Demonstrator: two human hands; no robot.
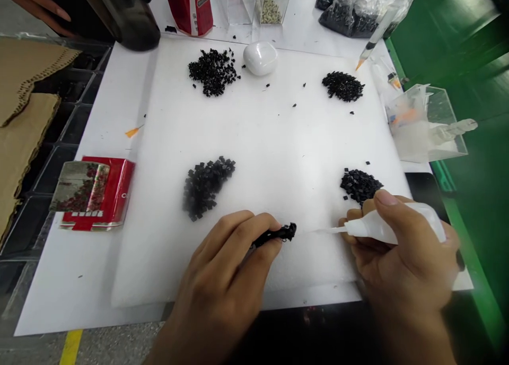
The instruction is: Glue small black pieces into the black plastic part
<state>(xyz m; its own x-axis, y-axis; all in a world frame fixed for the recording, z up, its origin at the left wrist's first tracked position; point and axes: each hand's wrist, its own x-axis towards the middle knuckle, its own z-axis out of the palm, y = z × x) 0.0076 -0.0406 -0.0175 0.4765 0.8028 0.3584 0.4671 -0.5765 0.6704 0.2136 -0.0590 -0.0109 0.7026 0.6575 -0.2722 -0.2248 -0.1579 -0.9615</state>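
My left hand [226, 259] is shut on a small black assembly of glued pieces [278, 234], which sticks out past the fingertips. My right hand [401, 253] grips a white squeeze bottle [382, 227], and its thin nozzle points left, stopping just short of the assembly. Both hands rest over the near edge of a white foam sheet [254, 142]. On the foam lie several piles of small black granules or blocks; the nearest pile [360, 185] sits just above my right hand, and another [204, 187] lies beyond my left hand.
Two more black piles [212, 71] lie at the far side of the foam beside a white rounded object [260, 58]. A red box [115, 190] lies left, clear plastic boxes [421, 123] right, and bagged black material [350, 15] behind. Another person's fingers [35, 9] show top left.
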